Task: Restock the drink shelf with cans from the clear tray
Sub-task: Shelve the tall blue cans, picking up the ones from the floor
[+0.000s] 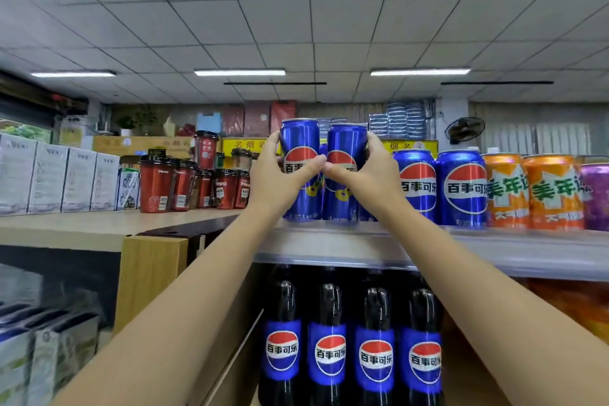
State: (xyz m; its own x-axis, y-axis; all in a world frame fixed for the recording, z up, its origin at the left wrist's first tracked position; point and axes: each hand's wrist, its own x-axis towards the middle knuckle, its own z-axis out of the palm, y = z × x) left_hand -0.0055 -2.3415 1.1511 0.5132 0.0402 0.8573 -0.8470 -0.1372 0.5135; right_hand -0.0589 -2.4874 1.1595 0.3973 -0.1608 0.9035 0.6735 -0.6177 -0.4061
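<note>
Two tall blue cola cans stand side by side at the left end of the top shelf (329,252). My left hand (278,180) grips the left can (299,138), thumb across its front. My right hand (369,175) grips the right can (346,142) the same way. The two thumbs nearly touch between the cans. More blue cans show behind them, mostly hidden. The clear tray is not in view.
Two shorter blue cola cans (461,188) stand right of my hands, then orange cans (534,191) and a purple one (596,198). Cola bottles (329,339) fill the shelf below. Red cups (155,184) and white cartons (49,178) sit on the wooden counter to the left.
</note>
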